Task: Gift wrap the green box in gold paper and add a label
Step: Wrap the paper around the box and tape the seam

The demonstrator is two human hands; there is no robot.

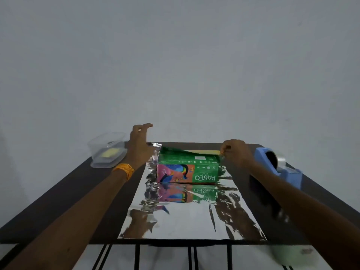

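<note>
A green tissue box (187, 169) with a colourful bird print stands on a shiny sheet of wrapping paper (187, 217) spread over the dark table (64, 191). The sheet looks silvery and mirrors the box. Its far edge is lifted over the top of the box, showing a gold strip. My right hand (236, 152) pinches that far edge at the box's right top corner. My left hand (139, 142) is raised beyond the box's left end, fingers apart, holding nothing.
A clear plastic container (107, 150) with a yellow pad inside sits at the far left of the table. A blue tape dispenser (278, 168) stands at the right edge, beside my right forearm. A plain wall lies behind the table.
</note>
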